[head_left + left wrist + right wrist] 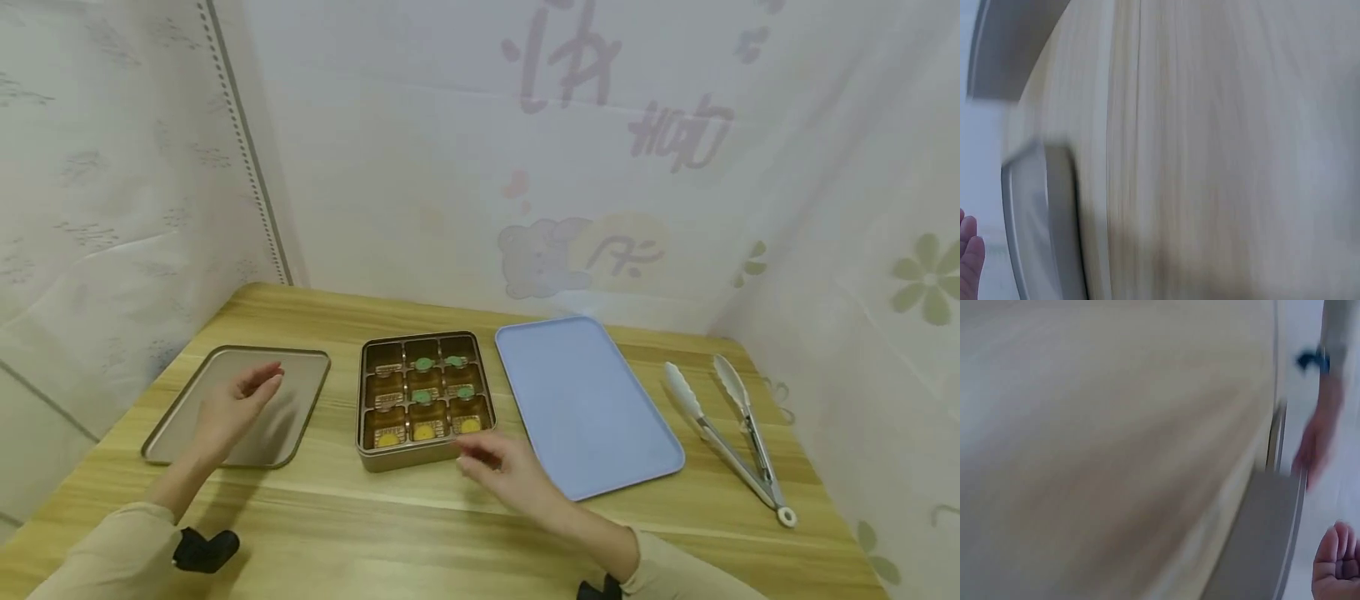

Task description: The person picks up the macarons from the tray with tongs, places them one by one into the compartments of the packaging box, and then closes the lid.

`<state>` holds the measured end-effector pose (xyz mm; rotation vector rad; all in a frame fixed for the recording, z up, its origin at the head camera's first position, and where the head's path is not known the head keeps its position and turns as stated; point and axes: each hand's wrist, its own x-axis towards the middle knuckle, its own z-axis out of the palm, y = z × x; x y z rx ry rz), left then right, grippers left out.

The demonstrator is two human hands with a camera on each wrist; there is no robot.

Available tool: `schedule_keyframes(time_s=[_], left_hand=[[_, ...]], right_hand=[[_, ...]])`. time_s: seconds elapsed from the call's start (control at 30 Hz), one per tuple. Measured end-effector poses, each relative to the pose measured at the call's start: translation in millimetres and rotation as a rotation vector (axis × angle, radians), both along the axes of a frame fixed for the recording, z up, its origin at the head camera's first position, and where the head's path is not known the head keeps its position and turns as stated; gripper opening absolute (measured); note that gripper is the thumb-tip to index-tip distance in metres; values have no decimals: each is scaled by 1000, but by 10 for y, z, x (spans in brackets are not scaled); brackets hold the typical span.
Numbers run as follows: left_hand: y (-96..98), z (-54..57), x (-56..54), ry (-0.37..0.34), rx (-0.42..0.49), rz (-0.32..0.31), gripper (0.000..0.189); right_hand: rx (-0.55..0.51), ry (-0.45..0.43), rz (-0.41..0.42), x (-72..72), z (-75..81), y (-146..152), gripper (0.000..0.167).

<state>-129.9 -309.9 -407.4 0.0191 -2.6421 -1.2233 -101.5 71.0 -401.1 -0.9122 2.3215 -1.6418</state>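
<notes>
A square tin with a brown divided insert stands mid-table. Its front row holds three yellow round pieces; several green round pieces lie in the middle and right compartments behind. No piece shows in the left column's back two compartments. My left hand hovers over a flat metal lid on the left, fingers loosely bent and nothing in them. By the tin's front right corner is my right hand, fingers relaxed, holding nothing. Both wrist views are blurred; the tin's side appears in the right one.
Right of the tin lies a blue rectangular tray. Metal tongs with pale tips rest spread at the far right of the wooden table. Printed cloth hangs behind and at both sides.
</notes>
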Motion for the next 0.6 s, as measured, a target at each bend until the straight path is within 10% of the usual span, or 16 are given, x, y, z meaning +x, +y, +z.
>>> schedule_keyframes(time_s=[0.27, 0.6], left_hand=[[-637, 17, 100, -19, 102, 85, 43], [-1062, -67, 159, -148, 92, 203, 51]], right_hand=[[-211, -624, 136, 267, -33, -939, 34], [-378, -792, -116, 229, -123, -1773, 46]])
